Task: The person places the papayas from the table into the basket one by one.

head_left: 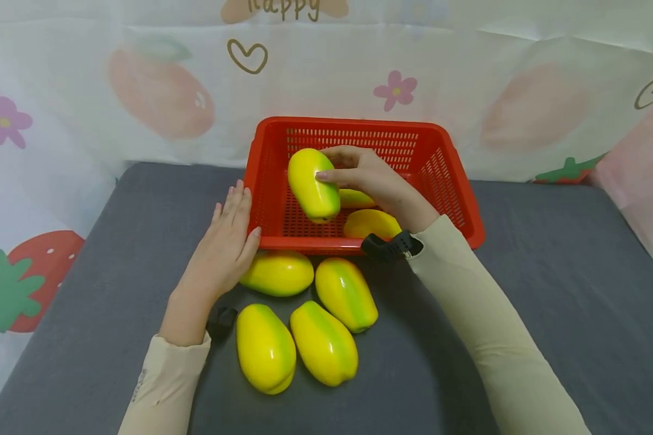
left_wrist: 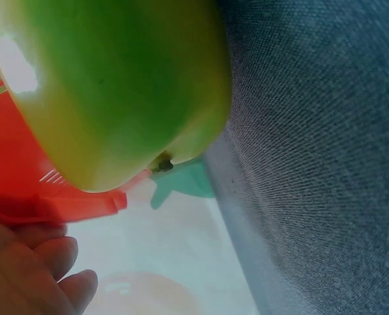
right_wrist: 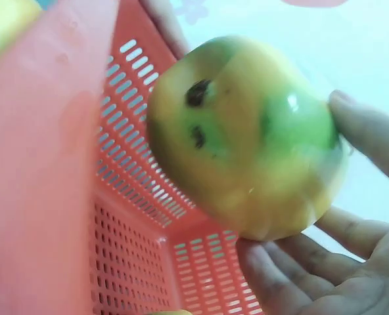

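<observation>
My right hand (head_left: 367, 175) holds a glossy yellow-green papaya (head_left: 311, 184) above the inside of a red plastic basket (head_left: 364, 243). In the right wrist view, thumb and fingers grip this papaya (right_wrist: 247, 138) from its sides, its dark-spotted end toward the camera. Two more yellow fruits lie in the basket, one (head_left: 371, 223) near the front wall and another (head_left: 355, 199) partly hidden behind the right hand. With fingers straight, my left hand (head_left: 223, 241) rests against the basket's left front corner. A papaya (left_wrist: 129, 85) fills much of the left wrist view.
Several papayas lie on the grey cloth (head_left: 555, 290) in front of the basket, among them one (head_left: 280, 273) against its front wall and one (head_left: 265, 349) nearer me. Behind the basket hangs a white printed curtain (head_left: 326, 72).
</observation>
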Available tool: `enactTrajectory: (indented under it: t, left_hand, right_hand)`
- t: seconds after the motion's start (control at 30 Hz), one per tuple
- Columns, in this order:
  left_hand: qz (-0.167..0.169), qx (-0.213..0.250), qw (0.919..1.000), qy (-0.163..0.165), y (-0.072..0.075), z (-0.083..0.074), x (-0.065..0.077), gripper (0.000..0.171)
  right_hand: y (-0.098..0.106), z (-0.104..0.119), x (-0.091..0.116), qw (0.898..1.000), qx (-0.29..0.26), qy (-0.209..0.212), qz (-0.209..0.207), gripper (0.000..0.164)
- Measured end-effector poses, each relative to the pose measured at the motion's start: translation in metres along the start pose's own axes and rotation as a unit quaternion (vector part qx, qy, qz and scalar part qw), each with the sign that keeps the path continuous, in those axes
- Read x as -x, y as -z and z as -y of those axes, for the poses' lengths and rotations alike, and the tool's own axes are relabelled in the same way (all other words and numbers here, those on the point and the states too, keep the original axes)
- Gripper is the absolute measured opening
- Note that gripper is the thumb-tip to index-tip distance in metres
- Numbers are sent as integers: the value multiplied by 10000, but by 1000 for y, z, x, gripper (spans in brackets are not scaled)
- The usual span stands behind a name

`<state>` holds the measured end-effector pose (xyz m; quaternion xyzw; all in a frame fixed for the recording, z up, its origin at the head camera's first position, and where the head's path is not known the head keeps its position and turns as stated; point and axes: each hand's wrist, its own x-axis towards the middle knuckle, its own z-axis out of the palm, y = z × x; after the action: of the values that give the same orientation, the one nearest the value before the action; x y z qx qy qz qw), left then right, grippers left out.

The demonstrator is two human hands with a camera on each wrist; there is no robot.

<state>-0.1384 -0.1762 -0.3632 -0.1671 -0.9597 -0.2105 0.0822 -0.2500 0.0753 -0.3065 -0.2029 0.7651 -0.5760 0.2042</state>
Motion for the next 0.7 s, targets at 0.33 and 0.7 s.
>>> enactTrajectory:
  t: [0.33,0.7]
  left_hand:
    - [-19,30,10000,2,0,0,2,63]
    - [-27,13,10000,-13,1,0,0,63]
  right_hand:
    - [-1,2,-28,9991,271,-321,54,54]
    - [-2,-4,-43,9937,848,-679,274,55]
